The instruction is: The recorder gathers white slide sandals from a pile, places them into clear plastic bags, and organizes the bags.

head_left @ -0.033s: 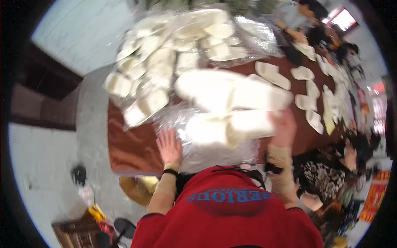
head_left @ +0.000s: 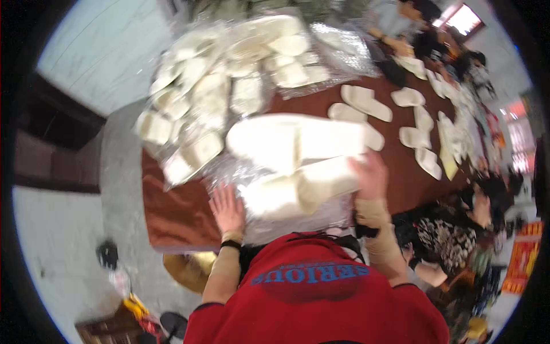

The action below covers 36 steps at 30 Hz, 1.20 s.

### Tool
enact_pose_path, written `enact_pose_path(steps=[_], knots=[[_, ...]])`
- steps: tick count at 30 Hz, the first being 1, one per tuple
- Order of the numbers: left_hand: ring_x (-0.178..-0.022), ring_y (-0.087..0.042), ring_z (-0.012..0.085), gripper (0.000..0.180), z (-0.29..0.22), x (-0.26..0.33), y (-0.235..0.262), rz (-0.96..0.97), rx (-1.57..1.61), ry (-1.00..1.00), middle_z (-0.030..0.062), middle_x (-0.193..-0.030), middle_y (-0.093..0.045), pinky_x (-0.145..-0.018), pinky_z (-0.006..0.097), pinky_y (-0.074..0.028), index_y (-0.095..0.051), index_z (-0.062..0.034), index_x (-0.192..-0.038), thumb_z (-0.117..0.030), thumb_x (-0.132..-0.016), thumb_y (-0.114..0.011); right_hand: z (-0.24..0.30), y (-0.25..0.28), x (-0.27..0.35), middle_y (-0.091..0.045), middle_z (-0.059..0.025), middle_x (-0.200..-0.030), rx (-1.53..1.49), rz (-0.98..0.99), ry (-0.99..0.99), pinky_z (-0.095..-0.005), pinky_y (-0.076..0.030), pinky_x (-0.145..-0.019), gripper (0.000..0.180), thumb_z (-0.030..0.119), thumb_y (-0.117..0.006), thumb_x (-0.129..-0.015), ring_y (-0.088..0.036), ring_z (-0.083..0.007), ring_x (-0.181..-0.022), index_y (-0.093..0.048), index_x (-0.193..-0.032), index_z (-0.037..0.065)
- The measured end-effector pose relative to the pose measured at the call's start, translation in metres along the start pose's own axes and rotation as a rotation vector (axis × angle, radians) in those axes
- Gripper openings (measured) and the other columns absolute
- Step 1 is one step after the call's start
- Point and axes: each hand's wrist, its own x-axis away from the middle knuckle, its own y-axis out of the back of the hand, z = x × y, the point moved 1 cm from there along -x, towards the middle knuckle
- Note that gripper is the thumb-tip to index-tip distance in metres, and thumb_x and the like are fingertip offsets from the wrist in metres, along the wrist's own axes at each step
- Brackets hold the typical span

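Brown tabletop [head_left: 172, 215], near the front edge: two white slippers [head_left: 269, 140] stretch lengthwise from the left hand [head_left: 228, 211] (flat, fingers spread) to the right hand [head_left: 372, 176], which holds the nearer one's end.

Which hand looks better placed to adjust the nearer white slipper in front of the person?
Probably the right hand: it touches the nearer white slipper at its right end. The left hand lies open, back upward, to the slipper's left.

Glaring upper-right window [head_left: 464, 20], washed-out slippers [head_left: 266, 142], soft blur, bent edges
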Motion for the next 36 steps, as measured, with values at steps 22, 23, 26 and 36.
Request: enact_pose_path(steps=[22, 23, 26, 36], knots=[[-0.143, -0.017, 0.0293, 0.062, -0.004, -0.01, 0.006, 0.031, 0.033, 0.02, 0.0065, -0.155, -0.022, -0.115, 0.05, -0.011, -0.029, -0.0197, -0.147, -0.031, -0.09, -0.051, -0.078, -0.019, -0.041, -0.039, -0.0153, -0.142, 0.918, 0.586, 0.762, -0.0509, -0.032, -0.107, 0.068, 0.029, -0.074, -0.074, -0.032, -0.0369, -0.134, -0.047, -0.134, 0.014], [-0.143, -0.017, 0.029, 0.062, 0.004, -0.006, -0.002, 0.03, 0.025, 0.015, 0.0064, -0.155, -0.022, -0.115, 0.05, -0.011, -0.029, -0.02, -0.147, -0.032, -0.091, -0.051, -0.066, -0.043, -0.011, -0.023, -0.012, -0.152, 0.999, 0.991, 0.566, -0.062, -0.025, -0.107, 0.075, 0.036, -0.073, -0.073, -0.017, -0.0371, -0.141, -0.041, -0.14, 0.026], [-0.14, -0.023, 0.0289, 0.058, 0.002, -0.014, 0.001, -0.019, 0.183, -0.029, 0.0095, -0.15, -0.03, -0.113, 0.049, -0.016, -0.036, -0.0178, -0.143, -0.031, -0.09, -0.054, -0.141, -0.045, 0.016, -0.013, -0.0061, -0.156, 1.051, 1.106, 0.439, -0.0665, -0.021, -0.106, 0.084, 0.039, -0.076, -0.07, -0.009, -0.035, -0.144, -0.034, -0.143, 0.034], [-0.126, -0.041, 0.0406, 0.085, 0.148, -0.146, 0.034, -0.584, 0.708, 0.545, 0.0282, -0.136, -0.042, -0.103, 0.043, -0.034, -0.037, 0.0047, -0.136, -0.042, -0.075, -0.075, -0.154, -0.052, 0.009, -0.009, -0.0035, -0.157, 1.037, 1.166, 0.415, -0.0653, -0.018, -0.108, 0.089, 0.036, -0.079, -0.068, -0.008, -0.0334, -0.144, -0.032, -0.143, 0.036]])
